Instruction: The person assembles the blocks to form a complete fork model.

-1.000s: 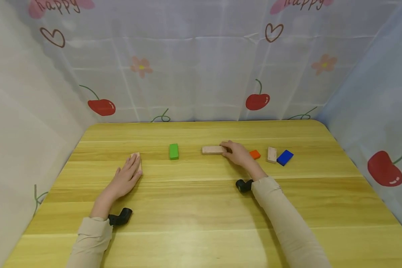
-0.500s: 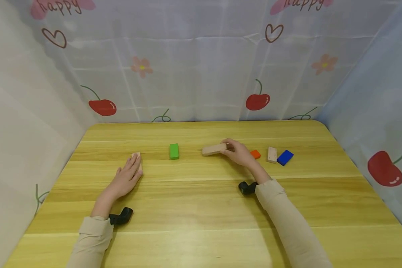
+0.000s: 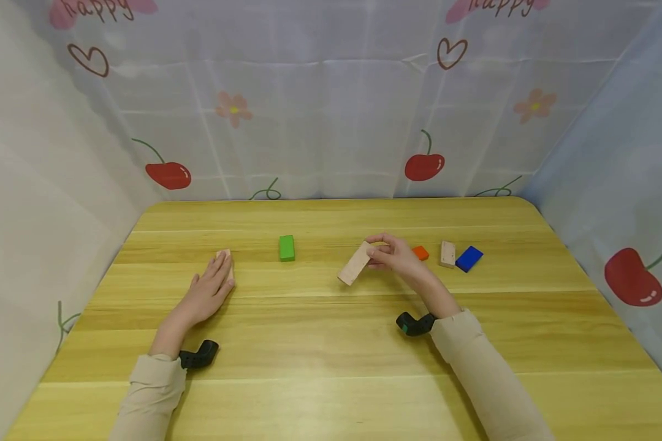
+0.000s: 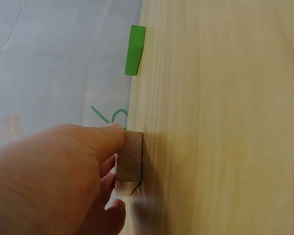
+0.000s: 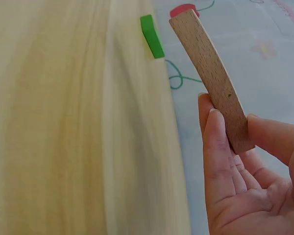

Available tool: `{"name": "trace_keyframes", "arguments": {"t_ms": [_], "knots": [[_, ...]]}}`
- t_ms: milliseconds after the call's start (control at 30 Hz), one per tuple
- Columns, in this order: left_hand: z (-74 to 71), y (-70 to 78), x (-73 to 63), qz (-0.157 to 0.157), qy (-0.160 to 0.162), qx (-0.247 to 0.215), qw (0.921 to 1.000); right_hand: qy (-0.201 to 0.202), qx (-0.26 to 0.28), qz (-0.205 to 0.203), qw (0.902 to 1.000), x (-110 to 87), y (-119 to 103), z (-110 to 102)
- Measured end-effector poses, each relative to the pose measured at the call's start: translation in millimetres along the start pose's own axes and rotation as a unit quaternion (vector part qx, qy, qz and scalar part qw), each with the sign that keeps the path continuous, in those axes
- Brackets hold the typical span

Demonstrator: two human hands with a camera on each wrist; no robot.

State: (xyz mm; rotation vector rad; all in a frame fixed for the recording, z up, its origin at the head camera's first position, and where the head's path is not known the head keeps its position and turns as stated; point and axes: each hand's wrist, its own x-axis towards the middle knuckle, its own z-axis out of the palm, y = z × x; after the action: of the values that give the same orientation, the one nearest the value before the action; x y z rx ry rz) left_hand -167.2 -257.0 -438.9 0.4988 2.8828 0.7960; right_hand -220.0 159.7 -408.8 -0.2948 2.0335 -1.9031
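Above the table (image 3: 309, 343), right of the green block (image 3: 287, 248), the right hand (image 3: 395, 254) pinches one end of a tilted wooden bar (image 3: 354, 264); a firm grip should steady its free end, while the left hand (image 3: 206, 295) lies outstretched over another wood piece (image 4: 129, 156)

Left to right, the table (image 3: 309, 343) carries a first block (image 4: 130, 156) under the left grip (image 3: 206, 294), a second block (image 3: 287, 248), then, past the held block (image 3: 355, 263) in the right grip (image 3: 394, 254), a third block (image 3: 420, 253), a fourth block (image 3: 448, 253) and, beside it, a fifth block (image 3: 469, 258).
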Motion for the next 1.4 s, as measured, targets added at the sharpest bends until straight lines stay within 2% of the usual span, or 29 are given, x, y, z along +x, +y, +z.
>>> {"name": "trace_keyframes", "arguments": {"t_ms": [333, 600, 733, 900, 1033, 1200, 1400], "knots": [[0.3, -0.1, -0.1, -0.001, -0.002, 0.003, 1.0, -0.037, -0.055, 0.017, 0.9977, -6.1, 17, 11], [1.6, -1.5, 0.5, -0.001, -0.001, 0.003, 1.0, -0.016, -0.118, 0.006, 0.9929, -7.8, 24, 17], [1.0, -1.3, 0.7, 0.001, 0.0, 0.002, 1.0, -0.023, -0.169, -0.021, 0.9852, -11.9, 22, 22], [0.3, -1.5, 0.7, 0.004, 0.001, 0.004, 1.0, -0.019, -0.241, -0.062, 0.9684, -16.1, 20, 28], [0.0, -1.8, 0.5, 0.004, 0.0, 0.003, 1.0, -0.012, -0.27, -0.086, 0.9589, -16.6, 23, 30], [-0.3, -1.9, 0.0, 0.006, 0.005, -0.005, 1.0, -0.004, -0.282, -0.104, 0.9539, -16.6, 27, 30], [1.2, -1.4, 1.9, 0.008, 0.028, -0.027, 0.9992, 0.002, -0.267, -0.125, 0.9554, -28.1, 31, 28]]}}
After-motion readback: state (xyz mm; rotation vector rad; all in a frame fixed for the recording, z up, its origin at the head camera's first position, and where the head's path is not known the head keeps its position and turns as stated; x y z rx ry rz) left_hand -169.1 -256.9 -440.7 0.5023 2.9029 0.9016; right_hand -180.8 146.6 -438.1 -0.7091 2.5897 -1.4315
